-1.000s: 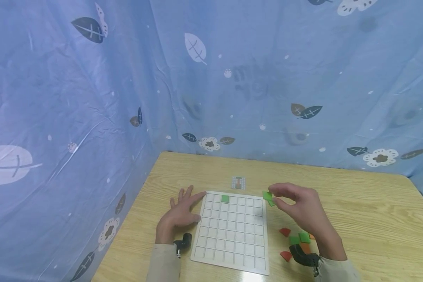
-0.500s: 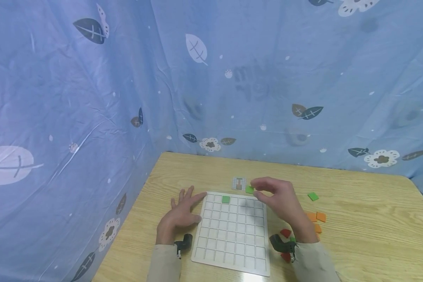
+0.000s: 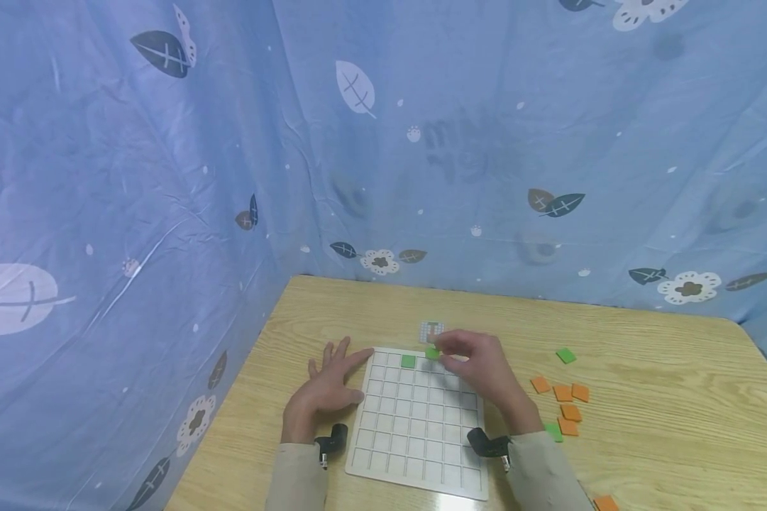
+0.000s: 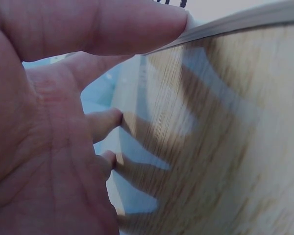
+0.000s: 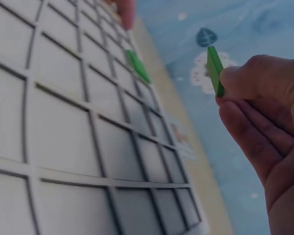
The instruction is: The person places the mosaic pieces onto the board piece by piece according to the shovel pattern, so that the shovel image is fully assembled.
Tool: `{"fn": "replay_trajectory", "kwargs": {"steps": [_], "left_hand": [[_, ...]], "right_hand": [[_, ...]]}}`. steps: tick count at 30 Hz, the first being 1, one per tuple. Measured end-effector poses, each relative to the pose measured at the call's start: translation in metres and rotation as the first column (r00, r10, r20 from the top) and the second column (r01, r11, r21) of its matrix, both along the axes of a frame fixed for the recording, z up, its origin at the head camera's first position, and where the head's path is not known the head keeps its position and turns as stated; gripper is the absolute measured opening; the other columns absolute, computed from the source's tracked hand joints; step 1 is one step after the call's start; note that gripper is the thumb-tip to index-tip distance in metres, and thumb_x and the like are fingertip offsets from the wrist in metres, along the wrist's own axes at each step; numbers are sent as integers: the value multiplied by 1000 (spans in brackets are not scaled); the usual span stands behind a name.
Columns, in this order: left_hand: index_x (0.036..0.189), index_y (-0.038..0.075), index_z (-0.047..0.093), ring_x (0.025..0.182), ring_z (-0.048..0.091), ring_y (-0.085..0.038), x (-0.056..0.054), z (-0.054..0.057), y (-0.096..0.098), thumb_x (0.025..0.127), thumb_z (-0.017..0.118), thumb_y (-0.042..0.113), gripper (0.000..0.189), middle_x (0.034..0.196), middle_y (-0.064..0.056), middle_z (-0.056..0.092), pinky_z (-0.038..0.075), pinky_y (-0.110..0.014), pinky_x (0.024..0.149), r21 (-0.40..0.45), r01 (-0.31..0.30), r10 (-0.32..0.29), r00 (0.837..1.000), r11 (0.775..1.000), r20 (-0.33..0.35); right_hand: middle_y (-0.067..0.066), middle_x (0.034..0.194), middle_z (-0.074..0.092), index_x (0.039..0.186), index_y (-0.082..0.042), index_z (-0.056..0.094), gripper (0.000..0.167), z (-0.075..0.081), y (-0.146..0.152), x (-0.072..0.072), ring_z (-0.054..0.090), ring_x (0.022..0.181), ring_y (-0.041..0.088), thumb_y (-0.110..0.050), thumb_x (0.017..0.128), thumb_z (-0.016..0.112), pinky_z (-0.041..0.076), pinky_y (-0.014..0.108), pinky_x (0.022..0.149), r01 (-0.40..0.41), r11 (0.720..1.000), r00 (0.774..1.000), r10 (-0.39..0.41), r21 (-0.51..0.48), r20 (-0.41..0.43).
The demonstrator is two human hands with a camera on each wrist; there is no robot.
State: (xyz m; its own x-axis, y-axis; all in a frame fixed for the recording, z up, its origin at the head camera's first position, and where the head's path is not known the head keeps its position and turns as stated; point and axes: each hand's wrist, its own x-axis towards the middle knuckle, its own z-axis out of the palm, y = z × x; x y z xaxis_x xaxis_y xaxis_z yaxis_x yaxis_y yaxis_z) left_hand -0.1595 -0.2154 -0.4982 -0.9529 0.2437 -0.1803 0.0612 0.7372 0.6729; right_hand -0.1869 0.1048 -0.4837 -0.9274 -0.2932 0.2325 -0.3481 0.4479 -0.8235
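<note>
A white gridded board point(image 3: 399, 427) lies on the table, one green square tile point(image 3: 408, 361) in its far row. My left hand point(image 3: 324, 389) lies flat at the board's left side, fingers spread, with forefinger and thumb touching its edge. In the left wrist view, the thumb point(image 4: 137, 24) rests against the board's rim. Between thumb and fingertips, my right hand point(image 3: 479, 360) pinches a second green square tile point(image 5: 215, 72). The tile is held on edge over the board's far edge, to the right of the placed tile.
A small pattern card point(image 3: 426, 329) lies just beyond the board. To the right are several orange tiles point(image 3: 570, 412), a loose green tile point(image 3: 566, 355) and another green tile point(image 3: 553, 431) near the right forearm. A blue patterned curtain point(image 3: 485, 142) hangs behind the table.
My right hand has moved left with the green tile, from beside the board's right edge to above its far row. Orange tiles have come into view. The left hand has stayed put.
</note>
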Motion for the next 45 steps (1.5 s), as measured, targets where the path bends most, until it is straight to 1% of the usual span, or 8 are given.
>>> {"fn": "replay_trajectory", "kwargs": {"steps": [6, 8, 13, 18, 22, 27, 32, 45], "left_hand": [[164, 25, 53, 169, -5, -53, 1, 1, 0, 82, 79, 8, 87, 184, -22, 12, -10, -84, 125, 2, -3, 3, 1000, 1000, -3], [164, 25, 53, 169, -5, -53, 1, 1, 1, 82, 79, 8, 87, 184, -22, 12, -10, -84, 125, 1, -4, 4, 1000, 1000, -3], [164, 24, 53, 169, -4, -54, 0, 0, 1, 82, 80, 8, 87, 183, -22, 13, -10, -85, 125, 4, -3, 3, 1000, 1000, -8], [164, 25, 53, 169, -5, -54, 0, -1, 1, 82, 79, 7, 88, 183, -22, 13, -11, -84, 125, 9, -4, 4, 1000, 1000, -9], [164, 25, 53, 168, -5, -54, 0, -1, 0, 82, 79, 7, 89, 184, -22, 12, -12, -84, 125, 8, -1, 1, 1000, 1000, -10], [164, 25, 52, 168, -5, -54, 0, 0, 1, 82, 79, 7, 89, 184, -22, 12, -12, -84, 124, 2, 2, -2, 1000, 1000, -10], [164, 25, 52, 168, -5, -54, 1, 0, 2, 82, 79, 7, 89, 184, -22, 12, -12, -84, 125, 1, -3, 3, 1000, 1000, -6], [164, 25, 53, 169, -5, -53, 1, -1, 3, 80, 80, 6, 89, 184, -22, 12, -12, -84, 125, 3, -9, 9, 1000, 1000, -10]], "right_hand": [[6, 123, 82, 121, -6, 81, 30, -13, -9, -3, 81, 109, 26, -1, 92, 81, 66, 42, 98, -26, 1000, 1000, 26, 9, 10], [5, 122, 83, 120, -7, 82, 29, -16, -11, -3, 81, 110, 25, -2, 92, 82, 66, 43, 99, -20, 1000, 1000, 20, 20, 11], [0, 120, 83, 121, -12, 82, 31, -21, -15, -4, 79, 112, 22, -5, 91, 84, 64, 45, 102, 5, 996, 1000, -5, 93, 6], [3, 120, 83, 118, -13, 83, 32, -26, -20, -5, 79, 114, 25, -3, 89, 84, 63, 47, 104, 16, 991, 1000, -13, 130, -21], [6, 120, 83, 117, -11, 83, 31, -26, -23, -5, 79, 114, 28, 0, 88, 83, 63, 50, 103, 20, 986, 998, -11, 167, -55], [8, 123, 83, 117, -11, 83, 31, -25, -26, -5, 78, 118, 29, 1, 88, 82, 63, 50, 103, 27, 977, 998, -15, 209, -62], [7, 126, 82, 119, -11, 83, 33, -28, -29, -7, 77, 123, 28, 1, 89, 82, 62, 48, 105, 44, 969, 998, -30, 242, -63], [7, 126, 82, 120, -12, 83, 33, -27, -31, -6, 78, 119, 26, 0, 89, 82, 63, 47, 102, 69, 957, 996, -53, 282, -65]]}}
